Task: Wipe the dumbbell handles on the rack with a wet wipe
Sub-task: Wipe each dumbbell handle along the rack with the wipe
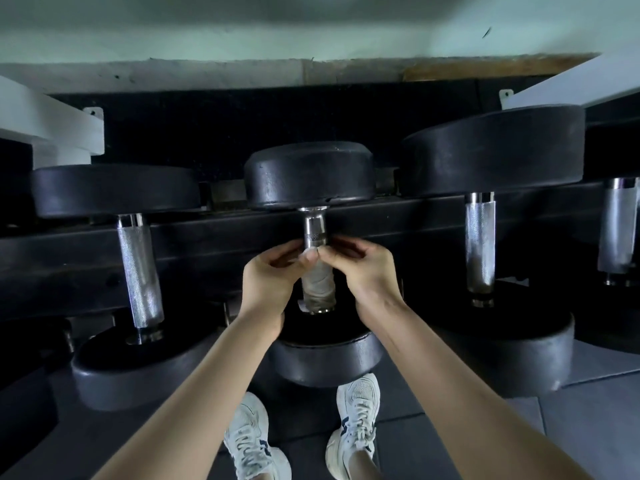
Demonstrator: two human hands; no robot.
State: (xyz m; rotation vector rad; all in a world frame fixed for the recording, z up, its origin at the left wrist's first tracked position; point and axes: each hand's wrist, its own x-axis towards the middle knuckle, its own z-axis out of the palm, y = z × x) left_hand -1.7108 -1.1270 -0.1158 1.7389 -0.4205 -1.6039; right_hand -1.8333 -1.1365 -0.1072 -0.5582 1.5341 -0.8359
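A black dumbbell lies across the rack in the middle, its steel handle point(314, 230) running toward me between two round heads. A greyish wet wipe point(318, 282) is wrapped round the nearer part of that handle. My left hand point(268, 275) and my right hand point(363, 271) meet at the upper edge of the wipe, the fingertips of both pinching it against the handle. The bare far end of the handle shows above my fingers.
Another dumbbell with a knurled handle point(140, 271) lies to the left, and two more handles point(479, 244) point(618, 230) to the right. The black rack rail point(207, 237) crosses behind them. White brackets point(62, 129) flank the wall. My white shoes point(356, 424) stand on the dark floor.
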